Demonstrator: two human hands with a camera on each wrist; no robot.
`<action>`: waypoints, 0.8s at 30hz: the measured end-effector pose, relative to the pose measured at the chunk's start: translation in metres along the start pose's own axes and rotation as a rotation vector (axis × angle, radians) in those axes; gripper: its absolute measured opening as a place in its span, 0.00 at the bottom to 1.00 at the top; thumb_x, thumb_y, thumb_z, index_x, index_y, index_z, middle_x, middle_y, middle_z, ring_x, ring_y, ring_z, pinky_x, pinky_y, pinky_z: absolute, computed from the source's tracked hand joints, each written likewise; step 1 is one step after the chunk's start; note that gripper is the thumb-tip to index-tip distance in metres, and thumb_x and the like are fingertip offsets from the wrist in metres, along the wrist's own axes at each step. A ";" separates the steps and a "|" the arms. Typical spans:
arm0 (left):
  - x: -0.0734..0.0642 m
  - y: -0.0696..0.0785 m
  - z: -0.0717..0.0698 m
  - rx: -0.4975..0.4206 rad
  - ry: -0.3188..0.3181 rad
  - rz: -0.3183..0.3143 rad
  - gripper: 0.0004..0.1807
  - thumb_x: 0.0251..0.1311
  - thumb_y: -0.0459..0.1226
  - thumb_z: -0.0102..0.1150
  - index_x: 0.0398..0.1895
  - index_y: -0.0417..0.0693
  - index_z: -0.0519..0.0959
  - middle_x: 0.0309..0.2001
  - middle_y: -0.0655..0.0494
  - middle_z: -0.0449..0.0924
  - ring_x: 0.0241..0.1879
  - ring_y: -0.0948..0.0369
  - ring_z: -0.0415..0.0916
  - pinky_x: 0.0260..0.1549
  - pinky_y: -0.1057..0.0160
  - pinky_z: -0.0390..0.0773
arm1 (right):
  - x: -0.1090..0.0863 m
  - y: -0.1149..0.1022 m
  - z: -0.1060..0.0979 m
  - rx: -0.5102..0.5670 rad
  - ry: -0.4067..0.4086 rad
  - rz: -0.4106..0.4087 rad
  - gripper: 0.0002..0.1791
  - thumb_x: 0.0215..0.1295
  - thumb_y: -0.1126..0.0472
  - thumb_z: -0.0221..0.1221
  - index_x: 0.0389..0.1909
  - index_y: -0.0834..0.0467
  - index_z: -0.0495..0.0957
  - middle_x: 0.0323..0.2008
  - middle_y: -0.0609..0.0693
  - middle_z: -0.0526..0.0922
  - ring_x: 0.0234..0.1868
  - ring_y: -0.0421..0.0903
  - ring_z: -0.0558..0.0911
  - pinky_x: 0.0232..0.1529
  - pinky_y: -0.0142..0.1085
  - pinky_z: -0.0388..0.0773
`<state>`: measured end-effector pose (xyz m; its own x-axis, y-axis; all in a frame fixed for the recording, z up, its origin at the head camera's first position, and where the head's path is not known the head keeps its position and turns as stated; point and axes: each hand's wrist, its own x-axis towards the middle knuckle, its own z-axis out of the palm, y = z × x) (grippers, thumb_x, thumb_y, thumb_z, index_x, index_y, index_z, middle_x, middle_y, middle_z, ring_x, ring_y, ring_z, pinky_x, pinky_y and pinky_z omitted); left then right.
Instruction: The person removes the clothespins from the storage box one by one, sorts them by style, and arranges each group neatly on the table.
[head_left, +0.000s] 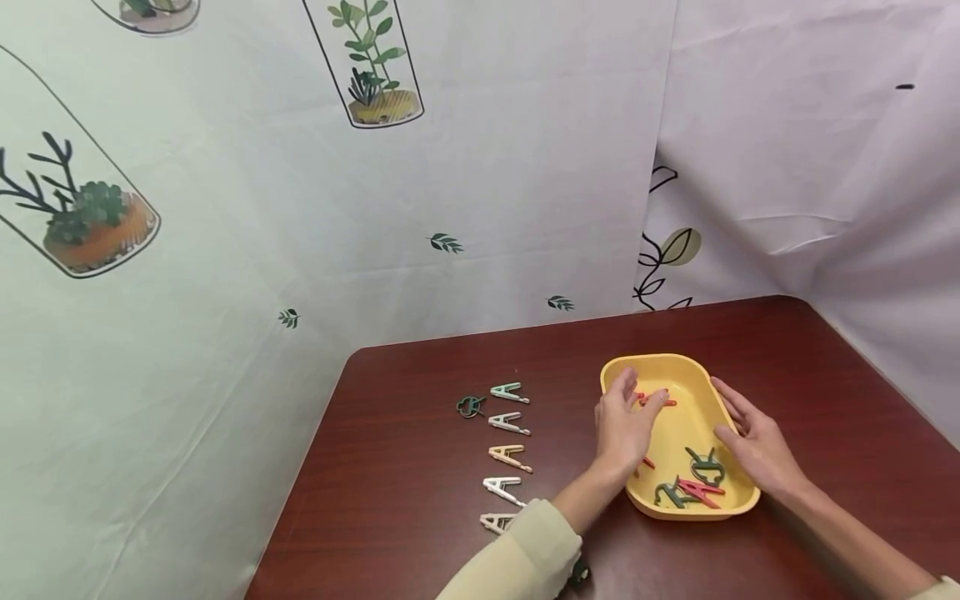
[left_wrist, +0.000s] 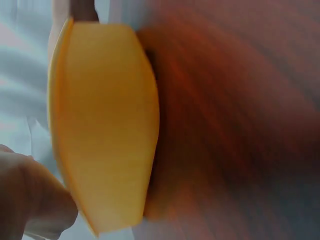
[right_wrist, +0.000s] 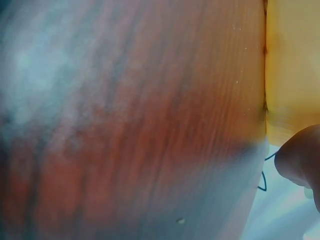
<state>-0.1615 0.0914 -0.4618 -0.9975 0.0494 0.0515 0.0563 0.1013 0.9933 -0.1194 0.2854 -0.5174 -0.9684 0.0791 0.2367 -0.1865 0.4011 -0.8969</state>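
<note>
A yellow tray (head_left: 678, 429) stands on the table's right side. Inside it lie a red clothespin (head_left: 701, 492), dark green clips (head_left: 707, 468) and more small red pieces, some partly behind my left hand. My left hand (head_left: 624, 425) is over the tray's left rim, thumb and fingers spread apart, nothing visible between them. On the right side, my right hand (head_left: 761, 450) holds the tray, thumb at the rim and fingers along the outer wall. The left wrist view shows the tray's side wall (left_wrist: 107, 125); a fingertip (right_wrist: 300, 155) is beside the tray in the right wrist view.
Left of the tray, several clothespins form a column, from a mint green one (head_left: 510, 392) down to a cream one (head_left: 497, 522). A dark green clip (head_left: 471, 406) lies beside the column. Another dark piece (head_left: 580, 571) shows partly by the left sleeve. Printed cloth (head_left: 525, 167) hangs behind the table.
</note>
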 end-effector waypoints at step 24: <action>-0.028 -0.007 0.028 0.391 -0.126 -0.178 0.29 0.55 0.42 0.84 0.59 0.45 0.84 0.52 0.57 0.89 0.55 0.64 0.83 0.57 0.61 0.82 | 0.000 0.001 0.000 0.007 0.013 -0.024 0.37 0.75 0.76 0.53 0.82 0.69 0.54 0.71 0.80 0.63 0.52 0.17 0.73 0.39 0.18 0.78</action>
<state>-0.1323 0.1169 -0.4731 -0.9814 0.1152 -0.1535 -0.0791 0.4857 0.8705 -0.1195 0.2859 -0.5186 -0.9615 0.0813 0.2625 -0.2105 0.3964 -0.8936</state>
